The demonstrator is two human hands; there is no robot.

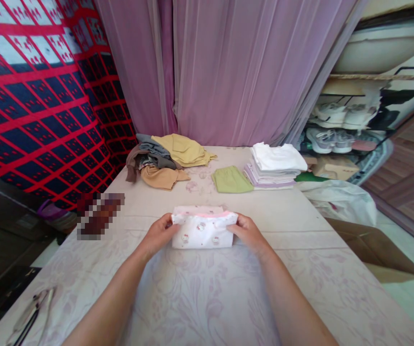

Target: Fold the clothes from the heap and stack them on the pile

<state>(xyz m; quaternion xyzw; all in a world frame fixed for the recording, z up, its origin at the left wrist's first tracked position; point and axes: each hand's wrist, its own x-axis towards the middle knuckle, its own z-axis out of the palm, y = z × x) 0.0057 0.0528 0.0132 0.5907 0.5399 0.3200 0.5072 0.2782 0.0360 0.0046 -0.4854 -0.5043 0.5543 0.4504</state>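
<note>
A white garment (202,234) with small cartoon cat faces and a pink band along its top lies folded in front of me on the patterned bed cover (207,293). My left hand (161,234) pinches its left upper corner, thumb in front and fingers behind. On the opposite side, my right hand (249,232) grips the right upper corner in the same way. The garment's lower edge seems to rest on the cover; whether it is a shirt or another piece cannot be made out.
Behind stand a folded green garment (231,179) and a stack of folded white clothes (277,163). A loose heap holds a yellow garment (181,149) and an orange-tan one (160,178). Eyeglasses (30,315) lie front left. Purple curtains (243,72) hang behind; shoes (331,139) sit on a rack at right.
</note>
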